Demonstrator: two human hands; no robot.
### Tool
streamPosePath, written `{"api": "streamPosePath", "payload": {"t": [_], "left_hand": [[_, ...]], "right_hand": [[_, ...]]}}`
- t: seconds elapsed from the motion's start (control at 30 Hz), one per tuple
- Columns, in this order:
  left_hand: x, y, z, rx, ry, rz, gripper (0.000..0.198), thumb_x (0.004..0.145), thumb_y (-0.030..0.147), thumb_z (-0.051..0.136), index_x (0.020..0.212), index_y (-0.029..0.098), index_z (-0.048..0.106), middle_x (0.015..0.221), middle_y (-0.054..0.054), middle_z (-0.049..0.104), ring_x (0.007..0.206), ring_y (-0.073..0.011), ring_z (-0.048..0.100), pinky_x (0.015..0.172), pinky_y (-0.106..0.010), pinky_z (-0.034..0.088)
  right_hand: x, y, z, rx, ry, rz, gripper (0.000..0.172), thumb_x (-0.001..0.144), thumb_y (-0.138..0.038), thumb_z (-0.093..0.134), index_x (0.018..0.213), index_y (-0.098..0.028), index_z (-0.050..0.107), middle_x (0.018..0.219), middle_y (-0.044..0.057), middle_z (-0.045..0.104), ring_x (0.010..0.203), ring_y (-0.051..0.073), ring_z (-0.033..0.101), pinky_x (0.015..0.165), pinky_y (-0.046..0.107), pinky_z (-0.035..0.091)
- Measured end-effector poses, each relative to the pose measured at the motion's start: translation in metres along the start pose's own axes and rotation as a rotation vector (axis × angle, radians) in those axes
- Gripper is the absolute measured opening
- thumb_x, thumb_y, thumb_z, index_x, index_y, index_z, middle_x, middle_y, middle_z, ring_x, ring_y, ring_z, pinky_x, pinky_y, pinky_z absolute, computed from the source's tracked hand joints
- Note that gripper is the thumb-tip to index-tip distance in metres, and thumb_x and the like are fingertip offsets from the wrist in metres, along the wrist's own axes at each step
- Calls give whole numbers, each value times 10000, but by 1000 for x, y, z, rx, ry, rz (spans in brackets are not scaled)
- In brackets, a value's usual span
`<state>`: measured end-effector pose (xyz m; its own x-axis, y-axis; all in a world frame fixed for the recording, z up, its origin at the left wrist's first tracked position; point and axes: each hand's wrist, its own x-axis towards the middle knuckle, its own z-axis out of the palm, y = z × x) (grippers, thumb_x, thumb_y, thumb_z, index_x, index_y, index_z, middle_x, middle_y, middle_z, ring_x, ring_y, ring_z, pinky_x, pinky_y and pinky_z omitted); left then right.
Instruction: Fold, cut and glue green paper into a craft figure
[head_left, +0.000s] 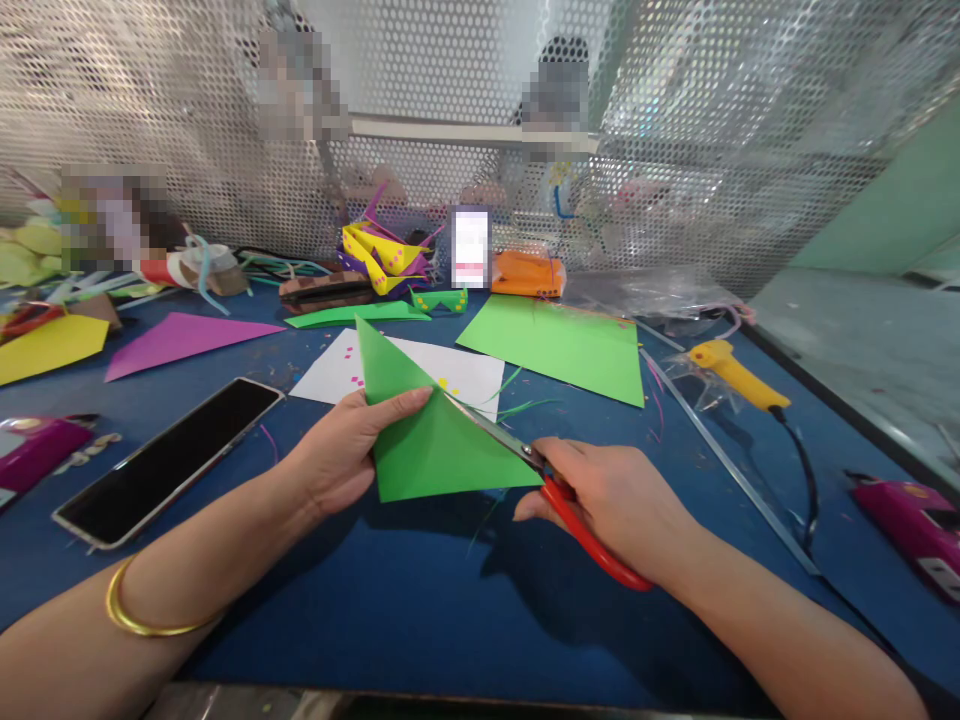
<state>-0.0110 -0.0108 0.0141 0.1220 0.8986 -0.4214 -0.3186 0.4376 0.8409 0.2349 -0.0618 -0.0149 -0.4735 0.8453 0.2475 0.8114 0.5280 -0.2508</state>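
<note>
A sheet of green paper [427, 450] with a pointed upper corner is pinched in my left hand [352, 440], the thumb lying across its front. My right hand [607, 490] grips red-handled scissors [592, 540]. Their blades lie along the paper's slanting right edge, the tips close to my left thumb. Whether the blades are fully closed is hard to make out. Behind the paper lies a white sheet [480, 375] bearing small pink and yellow pieces. Thin green strips [532, 407] are scattered to its right.
A larger green sheet [570, 350] lies further back. At right are a yellow glue gun [739, 375] and a magenta device [907, 525]. A black-screened phone [172, 460] lies at left, near purple paper [187, 343]. Folded yellow and purple paper shapes [382, 255] stand before the perforated metal screen [450, 80].
</note>
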Motion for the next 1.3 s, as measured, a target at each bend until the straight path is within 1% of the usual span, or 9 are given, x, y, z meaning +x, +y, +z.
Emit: {"api": "streamPosePath", "payload": {"t": [0.13,0.27,0.4,0.6,0.77,0.87,1.07,1.17,1.3], "left_hand": [[2,-5,0,-9,-6,-3,195,762,91,731,955,117,726,899,-131,783,749,-255,749,678,-329,634],[4,-5,-1,-10,-16,-10,240,774,79,713,1010,122,713,878,-128,781,722,-253,751,678,-337,641],[4,-6,-2,-7,-14,-19,257,773,92,718,1028,123,705,856,-121,780,692,-243,749,664,-325,642],[3,-7,0,-24,-5,-34,183,792,83,691,971,119,703,835,-115,780,696,-236,745,665,-316,636],[4,-6,1,-24,7,-52,183,758,95,729,935,128,695,820,-124,771,700,-253,746,683,-346,639],[3,-7,2,-14,9,-32,175,766,97,724,935,136,704,810,-110,770,705,-254,745,688,-344,635],[0,-10,4,-22,40,-14,144,777,97,721,916,133,718,809,-99,770,698,-247,739,647,-330,624],[-1,-10,6,-22,44,-2,138,789,75,700,910,137,722,830,-95,774,694,-232,737,652,-320,624],[-2,-8,8,-29,57,11,132,804,53,674,897,132,724,829,-90,777,670,-218,732,654,-320,629]], "right_hand": [[1,-1,-3,36,-47,60,552,902,-693,427,927,-180,630,701,31,657,571,173,617,514,266,353],[3,-2,-13,150,-124,92,507,861,-674,526,980,-195,637,730,25,663,595,163,604,532,255,376],[4,-1,-19,183,-173,120,414,848,-594,605,989,-205,635,765,21,670,627,165,610,556,256,393],[3,1,-19,186,-189,154,353,855,-489,628,1068,-208,628,829,26,681,694,179,634,593,264,415],[4,0,-23,240,-206,149,305,858,-491,627,992,-218,644,747,-4,662,608,144,580,551,246,388],[4,-1,-22,246,-193,148,306,859,-493,624,988,-217,641,753,-1,669,588,138,570,540,244,384],[2,-3,-8,183,-108,160,304,874,-415,571,1072,-194,634,875,51,704,715,190,652,618,289,452],[1,-4,-6,177,-118,170,285,872,-413,566,1045,-198,637,856,46,698,715,194,656,616,293,459],[0,-4,-11,170,-128,148,303,862,-441,590,1040,-201,636,844,39,695,717,195,659,609,290,460]]}}
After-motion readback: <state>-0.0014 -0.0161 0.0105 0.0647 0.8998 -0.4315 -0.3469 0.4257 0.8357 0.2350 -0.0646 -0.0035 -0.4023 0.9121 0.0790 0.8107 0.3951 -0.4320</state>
